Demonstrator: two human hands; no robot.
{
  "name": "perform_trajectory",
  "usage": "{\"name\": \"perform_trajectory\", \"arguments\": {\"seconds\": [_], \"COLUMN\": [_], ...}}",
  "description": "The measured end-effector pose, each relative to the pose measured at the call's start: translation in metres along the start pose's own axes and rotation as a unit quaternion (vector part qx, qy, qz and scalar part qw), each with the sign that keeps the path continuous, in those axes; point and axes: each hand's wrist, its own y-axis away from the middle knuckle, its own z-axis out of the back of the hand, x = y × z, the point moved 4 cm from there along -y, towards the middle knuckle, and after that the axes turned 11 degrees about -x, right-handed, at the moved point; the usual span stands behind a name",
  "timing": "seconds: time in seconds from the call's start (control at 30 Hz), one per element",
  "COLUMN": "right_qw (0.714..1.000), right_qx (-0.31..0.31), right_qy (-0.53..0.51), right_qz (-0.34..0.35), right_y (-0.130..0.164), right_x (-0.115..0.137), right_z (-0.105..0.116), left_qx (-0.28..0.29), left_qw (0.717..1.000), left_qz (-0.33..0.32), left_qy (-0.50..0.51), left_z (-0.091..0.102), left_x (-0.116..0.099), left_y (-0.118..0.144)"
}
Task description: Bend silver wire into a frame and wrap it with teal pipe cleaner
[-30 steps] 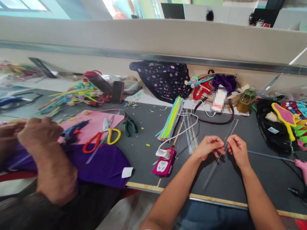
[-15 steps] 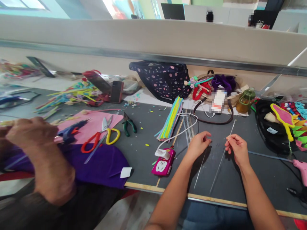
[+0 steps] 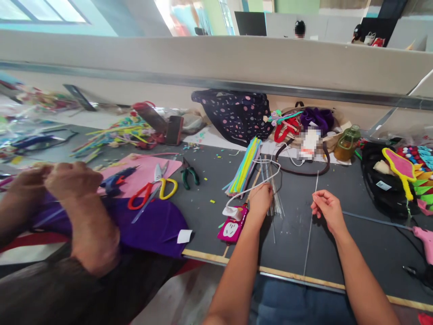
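Right hand (image 3: pixel 326 210) pinches one thin wire (image 3: pixel 310 225), held above the grey table (image 3: pixel 338 253). Left hand (image 3: pixel 260 201) rests on the wire bundle (image 3: pixel 274 198) beside the pink charger (image 3: pixel 233 225); its grip can't be told.

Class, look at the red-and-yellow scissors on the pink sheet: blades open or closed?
Closed: the scissors lie flat, both blades together forming one point.
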Motion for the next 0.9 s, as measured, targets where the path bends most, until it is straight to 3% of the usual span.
{"name": "perform_trajectory", "arguments": {"seconds": [0.1, 0.23, 0.3, 0.37, 0.43, 0.53, 0.67, 0.9], "right_qw": [1.000, 1.000, 1.000, 1.000, 1.000, 0.999, 0.998, 0.995], "right_qx": [0.000, 0.006, 0.012, 0.016, 0.014, -0.004, -0.038, -0.080], "right_qy": [-0.002, -0.013, -0.014, -0.012, -0.010, -0.016, -0.022, 0.000], "right_qz": [0.007, 0.017, 0.018, 0.018, 0.022, 0.034, 0.044, 0.067], "right_y": [-0.001, 0.000, 0.002, 0.003, 0.003, 0.001, -0.003, -0.003], "right_x": [-0.002, 0.001, 0.003, 0.005, 0.007, 0.009, 0.012, 0.015], "right_z": [0.001, 0.001, -0.001, -0.001, 0.000, 0.006, 0.014, 0.017], "left_qx": [0.001, -0.043, 0.019, 0.154, 0.263, 0.320, 0.346, 0.406], "left_qw": [1.000, 0.999, 0.992, 0.941, 0.856, 0.783, 0.738, 0.690], "left_qz": [0.016, 0.020, -0.012, -0.033, -0.018, -0.003, 0.021, 0.060], "left_qy": [-0.020, 0.010, 0.122, 0.299, 0.445, 0.534, 0.579, 0.596], "left_z": [0.000, 0.014, 0.011, 0.001, -0.007, -0.012, -0.015, -0.026], "left_x": [0.002, -0.011, -0.029, -0.053, -0.076, -0.098, -0.107, -0.106], "left_y": [-0.006, 0.004, 0.016, 0.031, 0.042, 0.047, 0.046, 0.054]}}
